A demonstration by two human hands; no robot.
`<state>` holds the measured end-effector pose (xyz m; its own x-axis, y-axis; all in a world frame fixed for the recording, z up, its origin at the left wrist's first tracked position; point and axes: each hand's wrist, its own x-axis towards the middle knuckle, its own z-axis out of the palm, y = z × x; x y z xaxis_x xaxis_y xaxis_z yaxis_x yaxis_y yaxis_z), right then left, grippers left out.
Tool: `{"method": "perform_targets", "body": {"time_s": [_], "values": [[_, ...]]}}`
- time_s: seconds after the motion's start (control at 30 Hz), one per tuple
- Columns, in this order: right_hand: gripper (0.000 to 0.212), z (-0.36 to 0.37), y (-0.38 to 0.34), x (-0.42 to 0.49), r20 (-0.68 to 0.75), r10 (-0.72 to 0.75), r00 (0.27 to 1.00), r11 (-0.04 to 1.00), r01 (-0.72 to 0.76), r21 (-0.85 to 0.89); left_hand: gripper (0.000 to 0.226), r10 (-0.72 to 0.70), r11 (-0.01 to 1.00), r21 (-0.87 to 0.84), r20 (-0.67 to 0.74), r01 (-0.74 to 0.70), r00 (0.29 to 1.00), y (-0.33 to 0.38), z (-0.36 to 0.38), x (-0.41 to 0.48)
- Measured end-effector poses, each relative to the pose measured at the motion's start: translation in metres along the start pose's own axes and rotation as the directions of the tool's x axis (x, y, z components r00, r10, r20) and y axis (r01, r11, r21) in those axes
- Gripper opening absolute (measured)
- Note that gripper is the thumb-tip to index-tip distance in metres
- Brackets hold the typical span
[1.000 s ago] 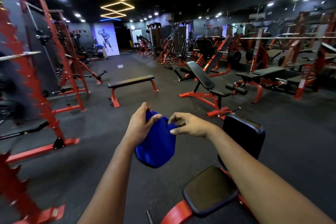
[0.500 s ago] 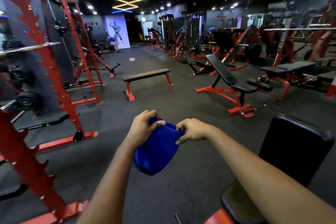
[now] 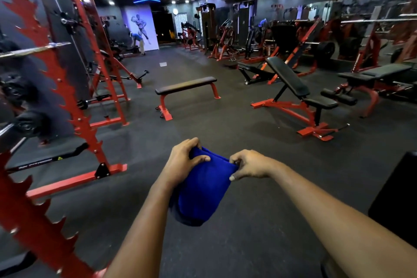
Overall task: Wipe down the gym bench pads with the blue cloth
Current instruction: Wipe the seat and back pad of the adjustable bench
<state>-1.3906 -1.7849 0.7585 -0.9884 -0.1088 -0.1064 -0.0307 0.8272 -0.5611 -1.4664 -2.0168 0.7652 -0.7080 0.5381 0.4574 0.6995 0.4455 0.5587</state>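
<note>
Head cam. Holding blue cloth (image 3: 200,192) mid-air out front w/ both hands, well apart from every bench: clamped at its top-left edge by left hand (image 3: 184,161), fingers curled over the fabric; pinched tight at top right by right hand (image 3: 250,165), thumb & fingertips closed on the edge; sagging below in a folded bulge. Dark floor (image 3: 225,133) betw. cloth & flat bench (image 3: 186,84) straight ahead. Farther right, incline bench (image 3: 286,79) on red frame, then 3rd bench (image 3: 379,72) near rt edge. Closest of all: black pad (image 3: 397,192), cut off at rt edge, just beside rt forearm. Filling left side: red rack (image 3: 74,88) w/ sawtooth uprights. Counted: 2 hands, 1 cloth, 3 benches plainly seen, 1 near pad; gear at back too blurred to count. Vs 0.5 s ago: same two-handed hold on cloth; black pad farther toward rt edge, less of it showing.
</note>
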Motion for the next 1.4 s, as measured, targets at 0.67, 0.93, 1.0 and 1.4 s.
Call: {"method": "perform_targets", "body": {"time_s": [0.67, 0.93, 1.0, 1.4], "values": [[0.03, -0.146, 0.202, 0.338, -0.283, 0.382, 0.88, 0.704, -0.079, 0.706, 0.014, -0.022, 0.988, -0.147, 0.192, 0.051, 0.981, -0.191, 0.136, 0.405], [0.021, -0.231, 0.325, 0.457, -0.369, 0.483, 0.794, 0.664, -0.057, 0.746, 0.031, -0.011, 0.956, -0.271, 0.339, 0.109, 0.941, -0.235, 0.236, 0.613], [0.018, -0.258, 0.363, 0.48, -0.436, 0.527, 0.729, 0.683, -0.057, 0.728, 0.031, 0.053, 0.969, -0.242, 0.401, 0.05, 0.914, -0.238, 0.267, 0.671], [0.049, -0.404, 0.598, 0.58, -0.451, 0.553, 0.701, 0.625, 0.009, 0.781, 0.033, 0.389, 0.897, -0.376, 0.42, -0.233, 0.82, -0.165, 0.526, 0.932]]}}
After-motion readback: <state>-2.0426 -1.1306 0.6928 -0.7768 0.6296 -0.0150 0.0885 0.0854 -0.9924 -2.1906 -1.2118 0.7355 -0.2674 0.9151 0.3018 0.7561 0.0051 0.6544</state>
